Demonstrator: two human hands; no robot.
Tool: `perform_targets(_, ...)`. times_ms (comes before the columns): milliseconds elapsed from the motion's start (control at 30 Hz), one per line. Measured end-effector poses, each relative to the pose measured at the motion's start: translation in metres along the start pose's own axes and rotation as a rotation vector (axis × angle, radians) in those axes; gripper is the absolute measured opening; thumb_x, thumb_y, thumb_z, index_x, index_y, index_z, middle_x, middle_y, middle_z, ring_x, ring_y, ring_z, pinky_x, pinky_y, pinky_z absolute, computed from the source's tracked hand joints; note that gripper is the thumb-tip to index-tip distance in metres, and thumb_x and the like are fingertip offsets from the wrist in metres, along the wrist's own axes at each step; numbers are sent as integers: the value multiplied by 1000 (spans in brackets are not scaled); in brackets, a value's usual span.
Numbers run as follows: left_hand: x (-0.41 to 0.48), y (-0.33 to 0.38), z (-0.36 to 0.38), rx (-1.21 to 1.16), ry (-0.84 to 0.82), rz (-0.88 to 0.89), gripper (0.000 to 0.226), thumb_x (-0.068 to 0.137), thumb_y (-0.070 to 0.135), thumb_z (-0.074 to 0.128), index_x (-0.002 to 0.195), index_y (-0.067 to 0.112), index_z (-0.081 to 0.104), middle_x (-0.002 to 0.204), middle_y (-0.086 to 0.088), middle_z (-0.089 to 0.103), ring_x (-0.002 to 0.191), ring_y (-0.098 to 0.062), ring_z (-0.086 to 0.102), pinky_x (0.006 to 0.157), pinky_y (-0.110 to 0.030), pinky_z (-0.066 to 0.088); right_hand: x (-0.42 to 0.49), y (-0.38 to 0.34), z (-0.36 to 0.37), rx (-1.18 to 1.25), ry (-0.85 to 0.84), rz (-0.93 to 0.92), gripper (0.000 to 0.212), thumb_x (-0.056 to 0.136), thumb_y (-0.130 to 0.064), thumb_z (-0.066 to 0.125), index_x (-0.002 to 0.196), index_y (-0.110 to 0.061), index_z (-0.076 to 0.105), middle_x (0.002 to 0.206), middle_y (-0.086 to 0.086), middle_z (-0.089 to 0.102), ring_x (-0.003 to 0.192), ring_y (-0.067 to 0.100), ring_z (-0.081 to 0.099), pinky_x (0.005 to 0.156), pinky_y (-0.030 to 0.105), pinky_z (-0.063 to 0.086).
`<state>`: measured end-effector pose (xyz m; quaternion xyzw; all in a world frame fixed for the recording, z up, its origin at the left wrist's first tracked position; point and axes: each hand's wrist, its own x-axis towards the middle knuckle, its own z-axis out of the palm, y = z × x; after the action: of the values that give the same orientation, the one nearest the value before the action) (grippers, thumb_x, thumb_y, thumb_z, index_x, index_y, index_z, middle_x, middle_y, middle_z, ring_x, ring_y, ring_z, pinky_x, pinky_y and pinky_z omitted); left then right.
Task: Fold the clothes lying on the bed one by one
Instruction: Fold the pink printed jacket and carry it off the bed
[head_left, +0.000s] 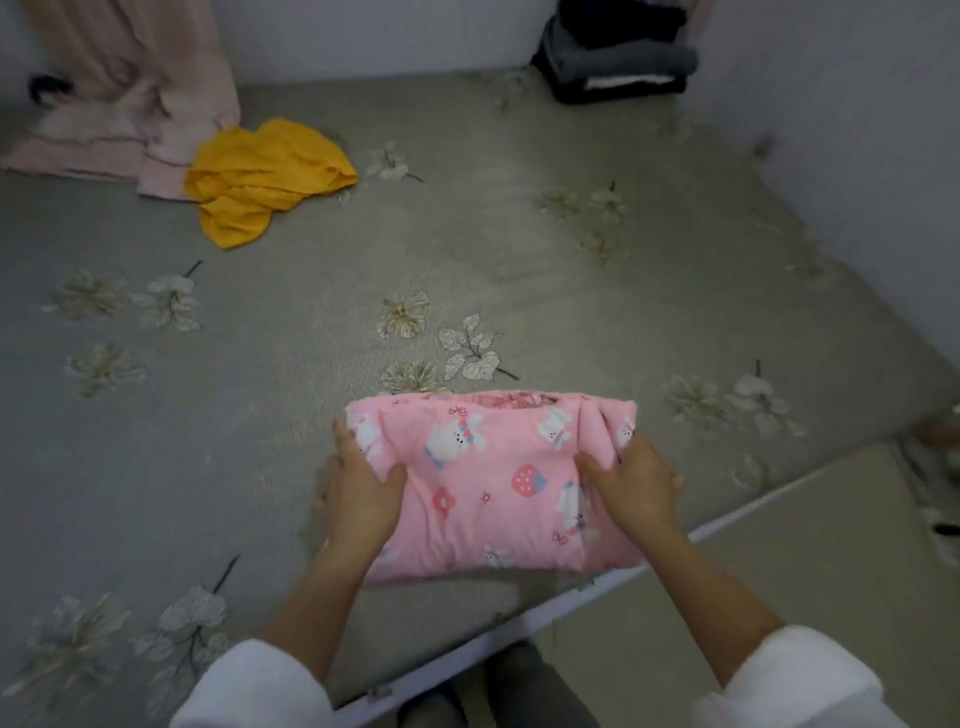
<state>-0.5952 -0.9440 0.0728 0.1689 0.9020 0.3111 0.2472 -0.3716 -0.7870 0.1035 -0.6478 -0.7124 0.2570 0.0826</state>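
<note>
Both forearms are bare from the wrist up to wide white sleeves, pushed back near the elbows. The left sleeve shows as a soft, rounded white cuff just inside the bed edge; the right sleeve is the same white cloth, loose and slightly folded, on the floor side of that edge. The left hand and right hand are bare, with no glove; the picture is too blurred to tell any ring. Beyond the bed edge, between the sleeves, dark grey trouser legs show.
</note>
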Motion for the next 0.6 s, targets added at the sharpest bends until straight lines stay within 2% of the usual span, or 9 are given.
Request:
perform_targets(100,-27,42,12,31,-60,117,93,84,30,66,152,20,3,139,-21,43,124,-40,44,103,-51,30,-13,34,-43,67,48,81,55,77,-44,71,116,-10,52,113,11,63,107,34,58,98,49,39)
perform_targets(267,-60,112,55,23,-157,307,92,83,32,65,151,23,4,145,-18,39,129,-38,43,106,-54,32,-7,89,-117,103,139,194,60,79,-42,70,124,-8,50,123,13,60,115,34,55,101,45,37)
perform_targets(433,-102,208,124,48,-208,484,88,82,37,62,151,22,9,141,-17,42,125,-38,45,104,-56,33,13,166,-196,204,255,239,53,78,-38,69,119,-9,52,117,14,62,110,35,57,99,44,39)
perform_targets(600,-173,305,209,17,-253,625,90,77,48,56,151,24,9,143,-13,42,125,-37,45,106,-56,30,35,271,-289,232,347,265,58,78,-46,69,122,-12,52,119,14,62,110,35,57,100,49,39)
